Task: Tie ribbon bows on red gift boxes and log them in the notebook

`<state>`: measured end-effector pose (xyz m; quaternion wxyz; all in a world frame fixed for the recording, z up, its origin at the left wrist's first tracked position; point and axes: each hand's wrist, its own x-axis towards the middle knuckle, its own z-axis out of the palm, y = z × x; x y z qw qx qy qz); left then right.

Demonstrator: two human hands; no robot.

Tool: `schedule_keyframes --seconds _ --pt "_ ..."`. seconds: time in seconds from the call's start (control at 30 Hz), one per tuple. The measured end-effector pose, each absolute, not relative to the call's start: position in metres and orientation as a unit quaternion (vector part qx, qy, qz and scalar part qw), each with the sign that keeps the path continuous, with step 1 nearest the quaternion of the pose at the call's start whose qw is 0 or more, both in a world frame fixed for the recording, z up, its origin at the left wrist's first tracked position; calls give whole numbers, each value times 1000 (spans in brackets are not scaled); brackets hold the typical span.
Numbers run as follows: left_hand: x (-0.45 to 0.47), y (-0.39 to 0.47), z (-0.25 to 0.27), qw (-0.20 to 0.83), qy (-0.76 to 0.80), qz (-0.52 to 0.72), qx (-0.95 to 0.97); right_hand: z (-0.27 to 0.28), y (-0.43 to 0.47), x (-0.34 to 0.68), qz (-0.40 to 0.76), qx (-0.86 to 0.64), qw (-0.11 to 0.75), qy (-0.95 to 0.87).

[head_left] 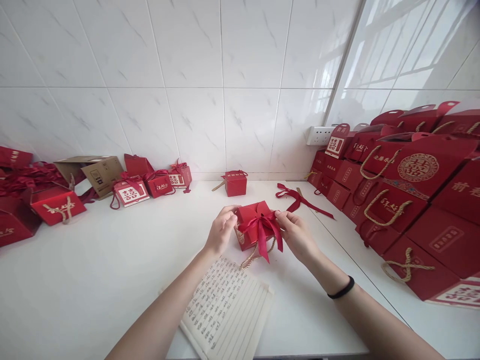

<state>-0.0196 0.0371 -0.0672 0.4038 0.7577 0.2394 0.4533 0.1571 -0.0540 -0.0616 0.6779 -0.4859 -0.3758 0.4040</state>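
A small red gift box (252, 213) stands on the white table in front of me, its top tied with a dark red satin ribbon bow (261, 222). Gold rope handles (253, 260) hang at its near side. My left hand (222, 231) is closed at the box's upper left corner, beside the bow's left loop; its fingertips are partly hidden. With thumb and fingers pinched, my right hand (296, 233) holds the bow's right loop. Two ribbon tails hang down the front. Under my left forearm lies an open notebook (240, 315) with handwritten lines.
Stacked red boxes (390, 200) with rope handles fill the right side. Loose ribbon (296, 197) lies behind my right hand. One small red box (236, 184) stands near the tiled wall. Finished-looking boxes (131, 190), a cardboard carton (99, 175) and a ribbon heap (32, 182) are left.
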Motion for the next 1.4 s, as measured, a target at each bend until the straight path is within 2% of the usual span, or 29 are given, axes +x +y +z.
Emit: schedule_keyframes --seconds 0.17,0.37,0.57,0.77,0.87,1.0,1.1,1.23,1.4 --pt "-19 37 -70 396 252 406 784 -62 -54 157 409 -487 679 -368" --pt "-19 36 -64 464 238 416 745 -65 -53 158 417 -478 685 -357" --pt "-20 41 -63 462 241 415 745 -66 -51 157 430 -466 684 -362" --pt "-20 35 -67 516 190 414 726 -61 -53 155 424 -486 679 -352" --pt "-21 34 -66 466 197 378 776 -62 -52 155 418 -495 670 -363" --pt "-24 36 -64 370 215 327 843 -66 -47 160 361 -555 621 -420" --pt "-26 40 -65 355 230 293 858 -69 -42 168 320 -594 581 -455" --pt "-21 48 -59 420 271 354 790 -75 -38 183 218 -668 530 -475" --pt "-23 69 -16 523 330 440 651 -86 -38 190 130 -744 395 -522"
